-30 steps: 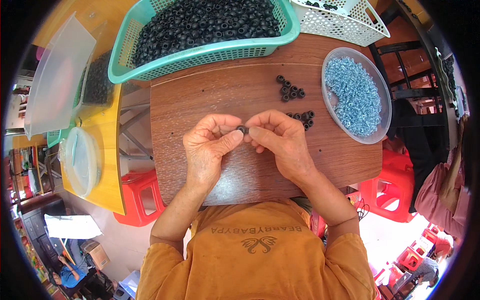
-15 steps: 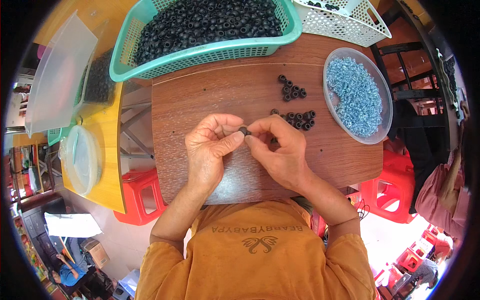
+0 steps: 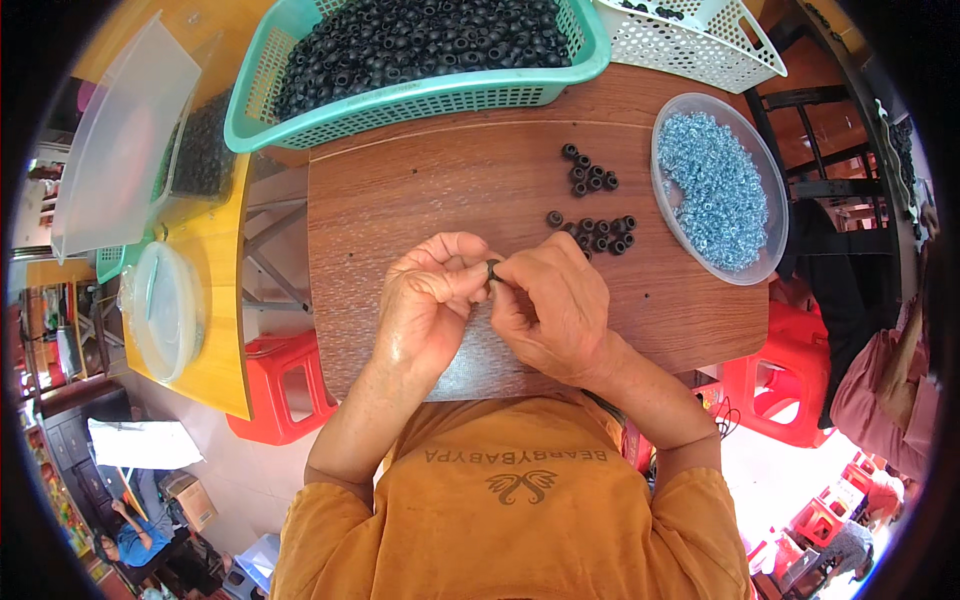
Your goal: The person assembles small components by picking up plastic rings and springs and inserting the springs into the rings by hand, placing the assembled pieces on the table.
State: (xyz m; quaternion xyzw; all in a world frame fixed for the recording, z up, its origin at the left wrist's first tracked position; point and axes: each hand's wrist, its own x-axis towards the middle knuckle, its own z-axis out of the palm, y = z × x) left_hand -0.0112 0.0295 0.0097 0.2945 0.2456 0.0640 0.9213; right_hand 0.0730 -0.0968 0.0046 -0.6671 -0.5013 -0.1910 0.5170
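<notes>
Above the near half of the brown table, my left hand (image 3: 428, 295) pinches a small round black part (image 3: 493, 270) between thumb and fingertips. My right hand (image 3: 556, 305) meets it from the other side, its curled fingers pressed against the same part. Whether the right fingers hold a further small piece I cannot make out. Just beyond my right hand lie two loose groups of black parts with round holes, a nearer group (image 3: 600, 236) and a farther group (image 3: 590, 175). To their right stands a clear round tub (image 3: 757, 277) holding many small translucent blue rings (image 3: 715, 190).
A green basket (image 3: 420, 103) heaped with black parts stands at the far edge, a white perforated basket (image 3: 690, 50) beside it. On the left, a yellow table (image 3: 215, 300) bears clear plastic containers (image 3: 165, 315). Red stools (image 3: 285, 390) stand at the sides; people are in the background.
My hands stay together around the black part. My right hand has turned, its knuckles rolling up and over, and the left fingers have shifted slightly. The view has moved a little.
</notes>
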